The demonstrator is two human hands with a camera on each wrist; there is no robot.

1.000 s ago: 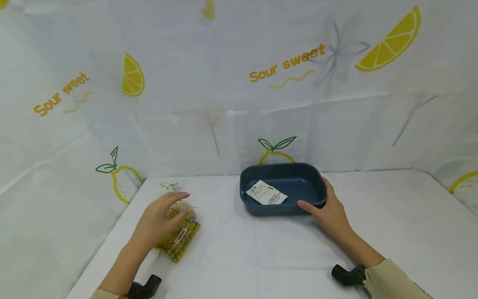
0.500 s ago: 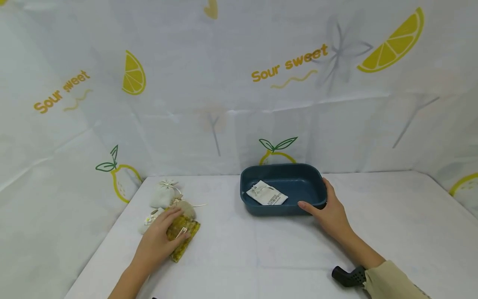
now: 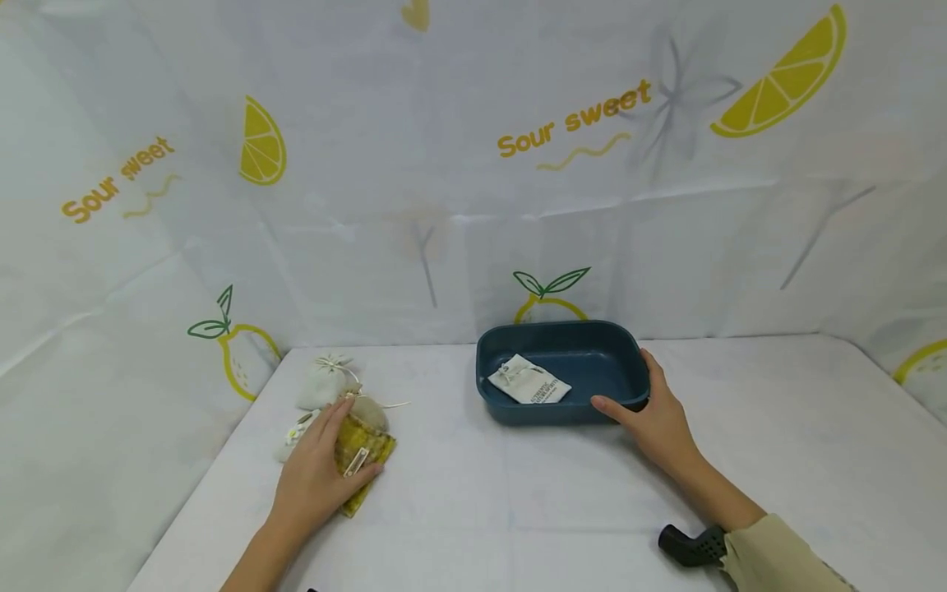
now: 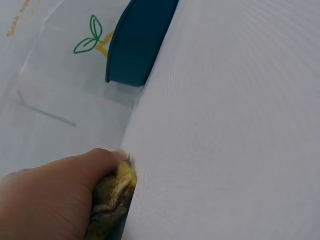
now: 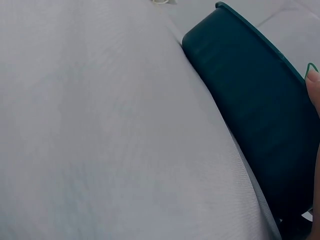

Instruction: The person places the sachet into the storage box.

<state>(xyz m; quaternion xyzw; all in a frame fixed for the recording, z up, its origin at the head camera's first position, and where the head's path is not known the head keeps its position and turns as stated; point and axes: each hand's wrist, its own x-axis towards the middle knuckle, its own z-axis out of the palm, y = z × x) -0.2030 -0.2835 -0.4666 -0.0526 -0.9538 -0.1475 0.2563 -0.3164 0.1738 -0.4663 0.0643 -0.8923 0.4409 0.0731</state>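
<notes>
My left hand lies over a yellow-brown patterned pouch with a small pale label, thumb along one side and fingers across the other. In the left wrist view, the thumb presses against the fuzzy edge of the pouch; the other fingertips are hidden. My right hand grips the right end of a dark blue rectangular tub, thumb over the near rim. Inside the tub, at its left, lies a white printed drawstring pouch. In the right wrist view, the tub's outer wall shows beside the thumb.
Beyond the left hand sit a round beige pouch and a white drawstring pouch. Another white pouch with small flowers is partly covered by that hand. A lemon-print cloth hangs behind the white table surface.
The left hand has come down from above the pouches onto the yellow-brown one and settled around it. The right hand and the tub have stayed in place.
</notes>
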